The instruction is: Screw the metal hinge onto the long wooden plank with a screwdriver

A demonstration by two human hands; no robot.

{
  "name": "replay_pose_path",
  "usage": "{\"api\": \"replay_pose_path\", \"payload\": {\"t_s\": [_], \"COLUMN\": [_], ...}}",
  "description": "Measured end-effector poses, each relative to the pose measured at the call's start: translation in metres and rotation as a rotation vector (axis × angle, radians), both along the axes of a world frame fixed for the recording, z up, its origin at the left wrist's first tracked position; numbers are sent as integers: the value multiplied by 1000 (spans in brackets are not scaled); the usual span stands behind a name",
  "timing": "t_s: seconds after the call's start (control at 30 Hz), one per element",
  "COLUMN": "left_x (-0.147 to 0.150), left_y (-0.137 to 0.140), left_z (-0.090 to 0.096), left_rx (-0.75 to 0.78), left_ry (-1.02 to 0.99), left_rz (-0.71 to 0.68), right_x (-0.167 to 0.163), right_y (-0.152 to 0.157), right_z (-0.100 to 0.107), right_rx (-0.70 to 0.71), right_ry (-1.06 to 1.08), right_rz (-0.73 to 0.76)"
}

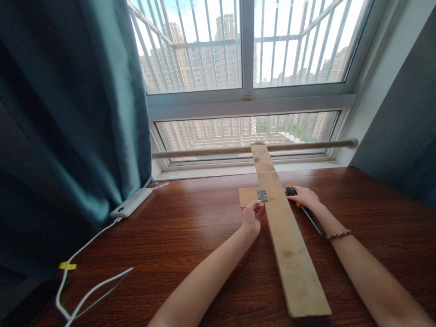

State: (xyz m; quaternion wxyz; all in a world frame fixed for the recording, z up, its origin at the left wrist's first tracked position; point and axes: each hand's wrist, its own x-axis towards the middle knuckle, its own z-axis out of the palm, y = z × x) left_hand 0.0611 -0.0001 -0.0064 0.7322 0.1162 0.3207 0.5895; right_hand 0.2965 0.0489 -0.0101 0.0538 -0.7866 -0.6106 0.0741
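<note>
A long pale wooden board [289,240] lies lengthwise on the table, its far end resting at the window rail. Against its left edge sits a small wooden piece [248,197], and a metal hinge [262,195] lies across the joint between the two. My left hand [251,220] is closed at the near edge of the small piece, thumb by the hinge. To the right of the board, my right hand [304,196] is wrapped round the black and orange handle of a screwdriver [291,190]. Its metal shaft points back toward my wrist, away from the hinge.
The dark wooden table [190,218] runs up to the window sill. A metal rail [211,152] crosses before the window. At the left, a white power strip [131,203] with a white cable [83,247] lies beside a blue curtain [112,100]. Yellow tape [67,266] is near the cable.
</note>
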Motion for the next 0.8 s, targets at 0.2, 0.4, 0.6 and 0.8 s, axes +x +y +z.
{"api": "replay_pose_path", "payload": {"t_s": [0.2,0.4,0.6,0.8], "left_x": [0,0,0,0], "left_y": [0,-1,-1,-1], "left_z": [0,1,1,2], "left_rx": [-2,-6,9,0], "left_ry": [6,13,10,13], "left_rz": [-1,-7,-4,1], "right_x": [-6,-11,4,44], "right_y": [-3,-3,1,-11], "right_z": [3,3,11,37], "right_rx": [-16,-41,-98,-231], "right_ry": [-35,-30,71,221], "right_rz": [-35,-80,-75,-78]}}
